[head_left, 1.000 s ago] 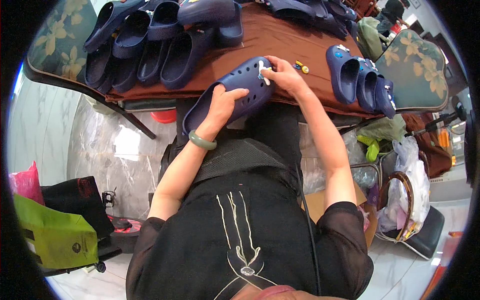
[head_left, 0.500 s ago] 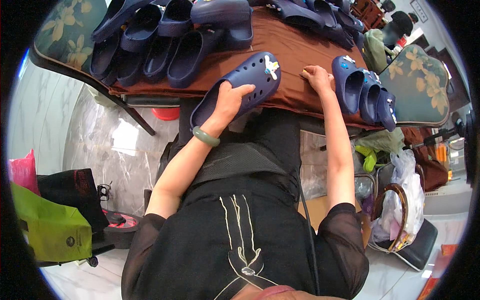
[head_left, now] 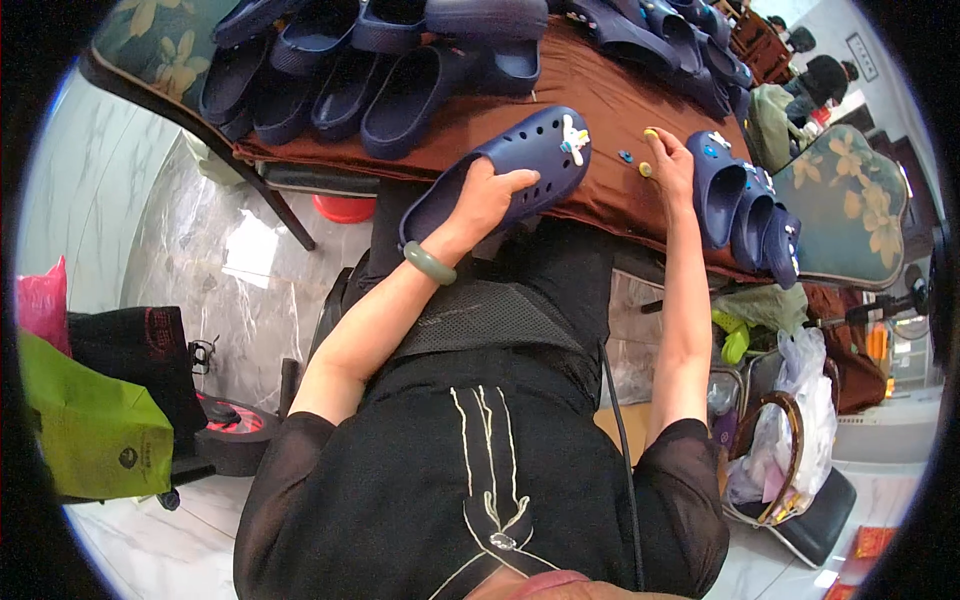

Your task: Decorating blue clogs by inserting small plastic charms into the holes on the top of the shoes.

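Observation:
My left hand (head_left: 485,200) is wrapped round a navy clog (head_left: 530,150), its thumb on top and its other fingers hidden inside or beneath. A white figure-shaped charm (head_left: 574,140) is fixed near the clog's toe. Over the brown cloth (head_left: 600,190), my right hand (head_left: 672,168) pinches a small yellow charm (head_left: 651,132) between its fingertips. Just left of that hand lie a blue charm (head_left: 626,157) and a pale yellow charm (head_left: 645,170). Close on its right stands a row of navy clogs (head_left: 718,200) decorated with charms.
Several plain navy clogs (head_left: 405,105) are piled at the table's far left, and more clogs (head_left: 650,50) at the far right. A floral panel (head_left: 850,200) borders the right end. Below right, a chair (head_left: 815,510) holds plastic bags (head_left: 800,400). A red basin (head_left: 343,208) sits beneath the table.
My right hand has lifted slightly and now shows a yellow charm at its fingertips. Two small charms it had covered are visible. The whole view has shifted; my left hand keeps the clog.

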`<control>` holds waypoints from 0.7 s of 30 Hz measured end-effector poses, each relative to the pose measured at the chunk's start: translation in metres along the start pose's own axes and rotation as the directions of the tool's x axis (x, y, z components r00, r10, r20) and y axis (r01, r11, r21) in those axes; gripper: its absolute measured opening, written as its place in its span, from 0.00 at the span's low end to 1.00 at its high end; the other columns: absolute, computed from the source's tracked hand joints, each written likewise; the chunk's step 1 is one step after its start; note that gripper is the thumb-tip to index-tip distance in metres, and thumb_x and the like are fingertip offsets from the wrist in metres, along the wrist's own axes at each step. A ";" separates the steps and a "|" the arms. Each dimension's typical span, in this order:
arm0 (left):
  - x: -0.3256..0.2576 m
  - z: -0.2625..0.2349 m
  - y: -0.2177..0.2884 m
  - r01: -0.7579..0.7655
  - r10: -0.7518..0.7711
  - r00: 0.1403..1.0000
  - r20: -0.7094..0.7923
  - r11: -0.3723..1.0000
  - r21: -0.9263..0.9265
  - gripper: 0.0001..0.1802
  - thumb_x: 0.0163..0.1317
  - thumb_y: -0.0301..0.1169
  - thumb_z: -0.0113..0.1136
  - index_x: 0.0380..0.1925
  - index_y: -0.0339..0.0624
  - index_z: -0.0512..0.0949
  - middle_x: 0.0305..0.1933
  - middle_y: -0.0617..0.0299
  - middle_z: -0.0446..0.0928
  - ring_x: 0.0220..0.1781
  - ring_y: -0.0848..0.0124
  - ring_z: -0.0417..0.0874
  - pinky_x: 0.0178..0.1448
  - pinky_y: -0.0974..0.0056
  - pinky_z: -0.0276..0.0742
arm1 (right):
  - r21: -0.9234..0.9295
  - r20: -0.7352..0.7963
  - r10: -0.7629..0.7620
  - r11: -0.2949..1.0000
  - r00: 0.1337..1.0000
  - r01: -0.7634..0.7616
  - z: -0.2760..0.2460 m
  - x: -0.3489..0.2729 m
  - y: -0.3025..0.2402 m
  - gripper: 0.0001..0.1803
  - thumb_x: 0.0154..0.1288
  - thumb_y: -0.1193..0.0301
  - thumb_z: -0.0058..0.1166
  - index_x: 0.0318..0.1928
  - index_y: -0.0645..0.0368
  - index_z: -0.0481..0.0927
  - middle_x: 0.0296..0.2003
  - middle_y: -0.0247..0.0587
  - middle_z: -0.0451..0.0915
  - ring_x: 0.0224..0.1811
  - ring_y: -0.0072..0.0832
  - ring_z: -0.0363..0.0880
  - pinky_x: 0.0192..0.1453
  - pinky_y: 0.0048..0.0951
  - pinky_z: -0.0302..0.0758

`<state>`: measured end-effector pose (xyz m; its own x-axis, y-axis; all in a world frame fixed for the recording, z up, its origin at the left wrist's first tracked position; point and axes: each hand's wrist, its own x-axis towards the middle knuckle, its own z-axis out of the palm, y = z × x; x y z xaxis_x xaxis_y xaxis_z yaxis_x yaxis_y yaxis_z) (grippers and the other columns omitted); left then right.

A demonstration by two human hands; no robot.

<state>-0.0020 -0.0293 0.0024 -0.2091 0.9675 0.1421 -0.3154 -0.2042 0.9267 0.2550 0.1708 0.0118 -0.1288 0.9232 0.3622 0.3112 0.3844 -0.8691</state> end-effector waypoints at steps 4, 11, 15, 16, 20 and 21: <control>-0.003 -0.002 -0.004 -0.022 0.022 1.000 0.000 1.000 0.020 0.15 0.52 0.26 0.61 0.40 0.32 0.76 0.39 0.58 0.79 0.37 0.71 0.80 0.44 0.66 0.77 | 0.146 0.178 -0.053 0.989 0.983 0.027 0.028 -0.037 -0.075 0.10 0.63 0.70 0.56 0.43 0.60 0.82 0.35 0.29 0.82 0.37 0.14 0.76 0.42 0.20 0.71; -0.011 0.002 -0.005 -0.027 0.027 1.000 0.004 0.999 -0.038 0.17 0.52 0.26 0.61 0.43 0.34 0.75 0.39 0.60 0.78 0.38 0.72 0.80 0.44 0.67 0.77 | -0.266 0.514 -0.394 0.771 0.762 0.578 0.067 -0.059 -0.133 0.07 0.57 0.65 0.59 0.36 0.51 0.83 0.34 0.29 0.81 0.46 0.26 0.74 0.65 0.37 0.51; -0.010 -0.003 -0.010 -0.088 0.090 0.995 0.032 0.995 -0.040 0.17 0.53 0.26 0.60 0.44 0.34 0.74 0.40 0.61 0.78 0.38 0.73 0.79 0.44 0.67 0.76 | -0.330 0.600 -0.375 0.689 0.707 0.646 0.080 -0.049 -0.140 0.08 0.55 0.64 0.60 0.36 0.49 0.83 0.38 0.30 0.79 0.50 0.29 0.72 0.66 0.41 0.47; -0.009 -0.005 -0.013 -0.091 0.092 0.995 0.024 0.995 -0.042 0.17 0.53 0.26 0.60 0.44 0.34 0.74 0.40 0.61 0.78 0.38 0.73 0.79 0.44 0.67 0.76 | -0.325 0.605 -0.378 0.686 0.701 0.650 0.084 -0.047 -0.142 0.08 0.55 0.64 0.60 0.36 0.49 0.83 0.38 0.30 0.79 0.50 0.29 0.72 0.66 0.41 0.47; 0.001 -0.009 -0.023 -0.100 0.103 0.993 0.050 0.993 -0.056 0.18 0.53 0.26 0.59 0.45 0.34 0.74 0.39 0.61 0.78 0.38 0.73 0.80 0.44 0.67 0.77 | -0.354 0.646 -0.261 0.730 0.717 0.584 0.090 -0.030 -0.133 0.10 0.52 0.63 0.61 0.35 0.52 0.82 0.42 0.33 0.77 0.49 0.33 0.72 0.59 0.38 0.59; 0.003 -0.010 -0.022 -0.090 0.093 0.994 0.063 0.995 -0.047 0.18 0.53 0.26 0.59 0.45 0.34 0.74 0.39 0.61 0.78 0.38 0.72 0.80 0.44 0.67 0.77 | -0.293 0.677 -0.263 0.760 0.687 0.580 0.092 -0.024 -0.129 0.11 0.52 0.63 0.61 0.34 0.53 0.82 0.43 0.34 0.77 0.48 0.33 0.72 0.55 0.35 0.65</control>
<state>-0.0045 -0.0236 -0.0211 -0.1789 0.9518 0.2491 -0.3382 -0.2973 0.8929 0.1308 0.0994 0.0844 -0.8081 0.5338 0.2491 0.4379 0.8273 -0.3519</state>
